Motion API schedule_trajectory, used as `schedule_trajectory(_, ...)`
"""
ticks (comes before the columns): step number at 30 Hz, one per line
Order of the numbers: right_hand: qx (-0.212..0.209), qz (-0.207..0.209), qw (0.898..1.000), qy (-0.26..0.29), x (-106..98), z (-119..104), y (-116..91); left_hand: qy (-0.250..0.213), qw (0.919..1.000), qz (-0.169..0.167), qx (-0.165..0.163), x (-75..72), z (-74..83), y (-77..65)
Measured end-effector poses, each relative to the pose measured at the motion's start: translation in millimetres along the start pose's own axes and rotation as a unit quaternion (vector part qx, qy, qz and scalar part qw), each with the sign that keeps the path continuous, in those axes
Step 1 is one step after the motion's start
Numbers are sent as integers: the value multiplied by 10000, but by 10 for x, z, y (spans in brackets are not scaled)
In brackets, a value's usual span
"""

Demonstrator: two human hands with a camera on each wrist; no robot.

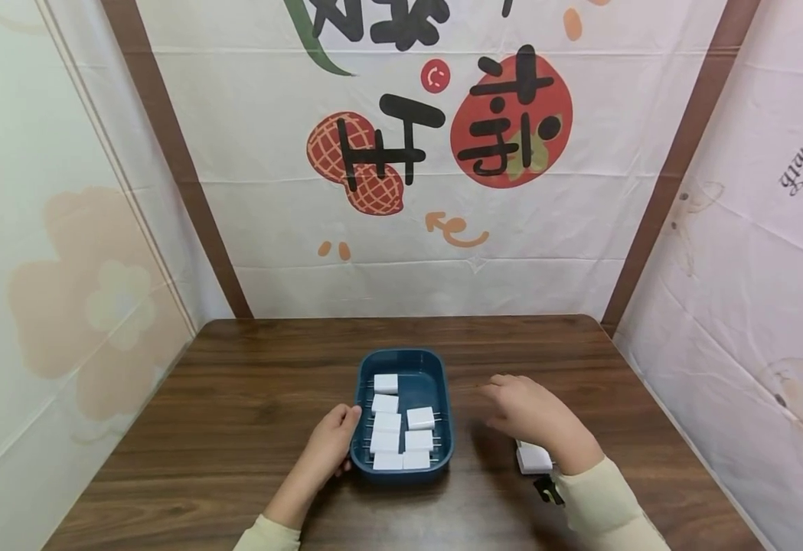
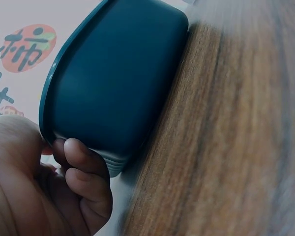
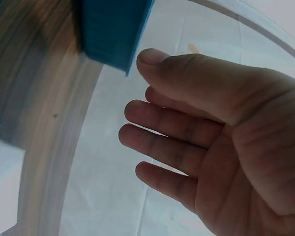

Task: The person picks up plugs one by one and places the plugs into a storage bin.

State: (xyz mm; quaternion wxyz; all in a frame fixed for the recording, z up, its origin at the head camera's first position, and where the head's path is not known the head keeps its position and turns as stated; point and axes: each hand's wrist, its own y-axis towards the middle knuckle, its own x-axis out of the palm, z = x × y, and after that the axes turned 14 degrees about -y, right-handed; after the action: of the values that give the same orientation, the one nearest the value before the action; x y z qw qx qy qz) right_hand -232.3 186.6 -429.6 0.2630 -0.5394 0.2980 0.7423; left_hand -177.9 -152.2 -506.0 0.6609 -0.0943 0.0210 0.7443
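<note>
A dark blue plastic bin [image 1: 403,476] stands on the table, and in it lie several white charger plugs [image 1: 386,422] with metal prongs. My left hand [image 1: 332,440] grips the bin's left side, thumb at the rim and the other fingers curled below it in the left wrist view. To the right of the bin, my right hand [image 1: 528,409] is over the table. Its palm is bare in the right wrist view, with fingers [image 3: 162,118] loosely extended and nothing between them. White charger plugs [image 1: 534,460] lie beside the right wrist, partly hidden by the hand.
The brown wood-grain table [image 1: 270,367] carries all of this. Behind it hangs a white printed cloth [image 1: 270,229], with further pale cloth walls [image 1: 752,321] at the left and right. A small black piece [image 1: 548,490] shows by the right cuff.
</note>
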Motion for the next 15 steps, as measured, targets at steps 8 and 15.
schedule_trajectory(8,457,-741,9950,486,77,87,-138,6,10000,0,-63,-3,7,21)
schedule_trajectory(15,532,-886,9928,604,109,150,-284,-6,10000,-18,-88,-18,-1,23)
